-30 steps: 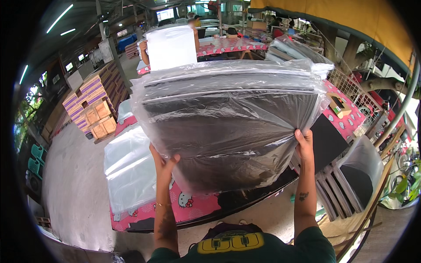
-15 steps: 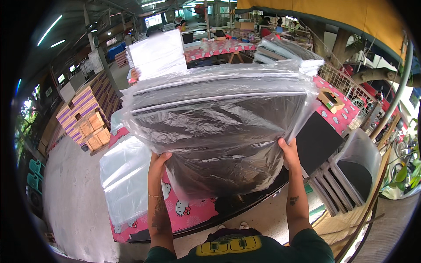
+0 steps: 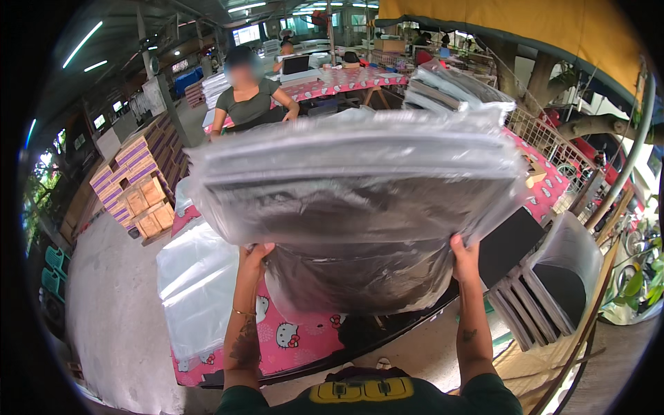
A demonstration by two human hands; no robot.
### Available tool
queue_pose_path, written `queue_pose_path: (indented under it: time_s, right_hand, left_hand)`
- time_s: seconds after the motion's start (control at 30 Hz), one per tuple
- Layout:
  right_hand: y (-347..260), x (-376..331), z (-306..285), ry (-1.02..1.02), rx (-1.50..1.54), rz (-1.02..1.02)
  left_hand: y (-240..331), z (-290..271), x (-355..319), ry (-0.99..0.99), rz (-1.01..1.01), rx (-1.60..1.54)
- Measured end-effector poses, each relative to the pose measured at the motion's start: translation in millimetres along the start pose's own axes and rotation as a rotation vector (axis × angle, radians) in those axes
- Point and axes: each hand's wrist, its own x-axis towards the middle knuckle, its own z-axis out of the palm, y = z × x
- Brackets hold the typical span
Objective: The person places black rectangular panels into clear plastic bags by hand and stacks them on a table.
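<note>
One left hand (image 3: pixel 254 256), one right hand (image 3: pixel 466 257), gripping one plastic-wrapped bundle (image 3: pixel 360 214)

Bundle (image 3: pixel 360 207) between left hand (image 3: pixel 254 256) and right hand (image 3: pixel 465 257), plastic sheets (image 3: pixel 197 290) to its left, co-worker (image 3: pixel 249 105) behind

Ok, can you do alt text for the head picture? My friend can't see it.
A person's left hand and right hand grip a plastic-wrapped black bundle at a pink table. Clear plastic sheets lie at left; a co-worker is beyond.
</note>
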Motion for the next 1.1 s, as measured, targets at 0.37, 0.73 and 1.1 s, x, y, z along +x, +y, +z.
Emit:
queue_pose_path:
  time_s: [0.37,0.73,1.1]
  right_hand:
    - [-14,4,-1,-0.124,-0.014,0.022]
    - [-174,100,12,-0.302,0.188,-0.009]
    - [-213,111,29,-0.178,-0.299,0.139]
  left_hand:
    - [-1,34,0,-0.081,-0.024,-0.012]
    - [5,-5,0,-0.195,-0.193,0.0]
    - [0,-28,-23,-0.26,-0.21,0.016]
